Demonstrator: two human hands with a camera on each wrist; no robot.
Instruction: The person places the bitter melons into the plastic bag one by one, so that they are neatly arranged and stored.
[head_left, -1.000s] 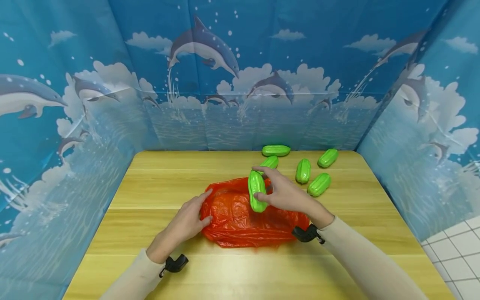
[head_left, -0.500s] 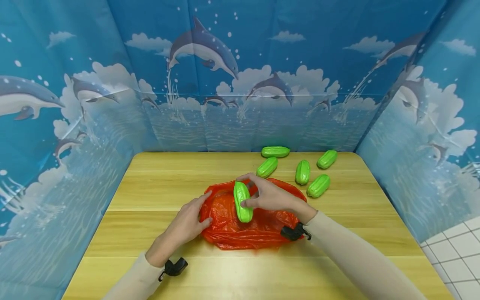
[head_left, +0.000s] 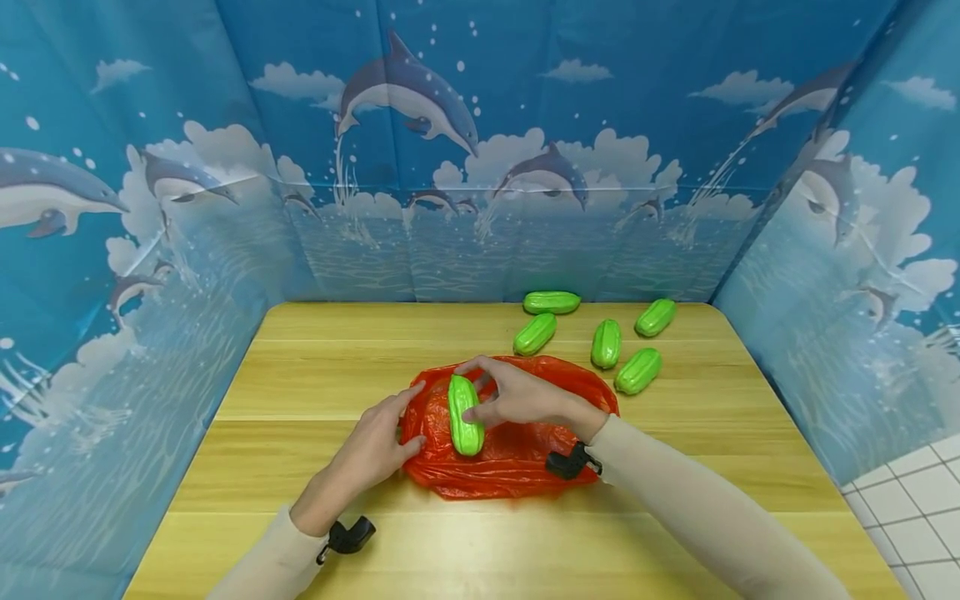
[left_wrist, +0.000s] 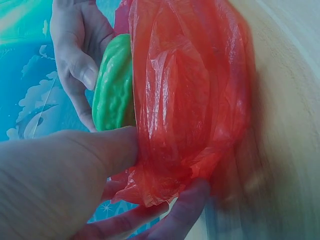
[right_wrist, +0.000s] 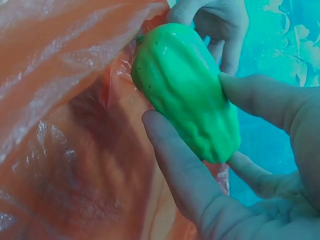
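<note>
My right hand pinches a glossy green, ribbed toy gourd between thumb and fingers, above the mouth of a red plastic bag. The gourd stands out at a slant from the fingertips in the right wrist view. At the bag's left end, my left hand holds the plastic, thumb and fingers spread around its edge. From the left wrist view, the bag covers part of the gourd. What lies deep inside the bag is hidden.
Several more green gourds lie at the back right of the wooden table, one of them a gourd right of the bag. Behind and beside the table hangs a blue dolphin-print curtain.
My right hand has carried the gourd leftward and toward me over the bag, closer to my left hand. The left hand and the other gourds have stayed in place.
</note>
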